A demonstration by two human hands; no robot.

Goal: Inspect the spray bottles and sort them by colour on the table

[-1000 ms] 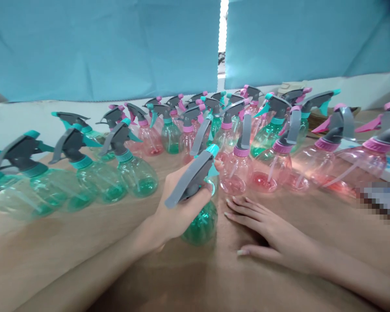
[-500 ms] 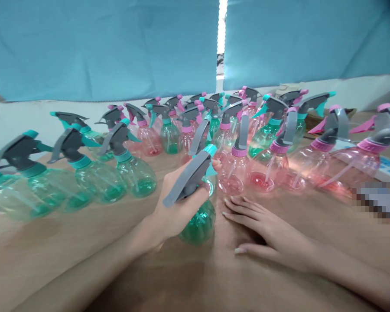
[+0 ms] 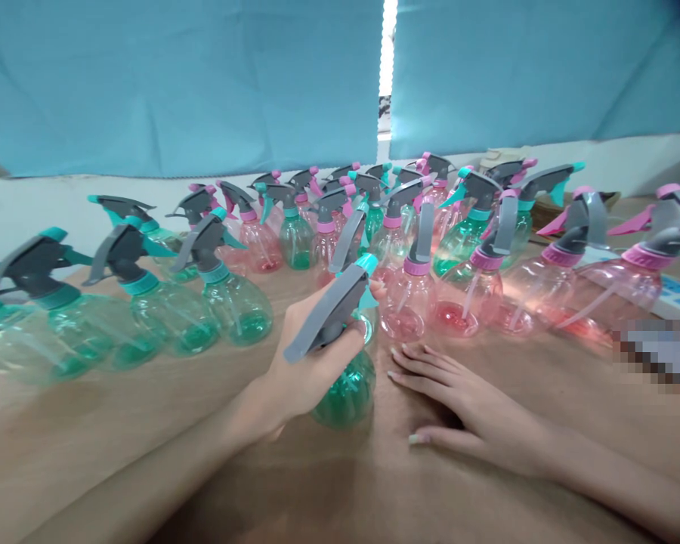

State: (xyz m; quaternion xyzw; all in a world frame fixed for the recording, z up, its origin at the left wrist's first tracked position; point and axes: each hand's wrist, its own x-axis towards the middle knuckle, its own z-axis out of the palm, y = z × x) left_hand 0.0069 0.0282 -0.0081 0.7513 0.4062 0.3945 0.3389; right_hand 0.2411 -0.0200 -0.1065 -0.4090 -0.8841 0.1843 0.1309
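My left hand is wrapped round the neck of a green spray bottle with a grey and turquoise trigger head. The bottle is near the middle of the table, and its neck is partly hidden by the fingers. To its right, my right hand lies palm down on the tabletop, fingers stretched out and holding nothing. Just beyond those fingertips stands a pink spray bottle. Left of my left hand, a green spray bottle is closest in its row.
Several green bottles line the left, and several pink ones the right. More bottles of both colours crowd the back of the brown table. Blue curtains hang behind. A blurred-out object lies at the right.
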